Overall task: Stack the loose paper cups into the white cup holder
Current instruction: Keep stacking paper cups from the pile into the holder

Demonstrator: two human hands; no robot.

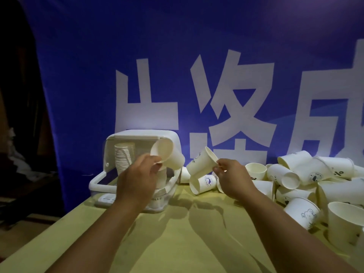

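1. Head view, hands: the left hand pinches the rim of a paper cup. The cup is tilted with its mouth toward the camera, right in front of the white cup holder. The right hand pinches the rim of a second cup, which is tilted base down-left above the worktop.
2. Head view, layout: the holder stands at the left of the worktop with a nested stack inside it. The loose cups lie heaped at the right, most on their sides and a few upright.
3. Handling, as a judgement: these look like thin paper, very light and nearly empty of weight. The rolled rim is probably the stiffest part, and the wall likely dents under a squeeze. A light pinch at the rim, as both hands have now, should suit them.
4. The taper lets the cups nest readily, though a hard push may wedge them.
5. Being so light, the heaped cups may roll or scatter if brushed.
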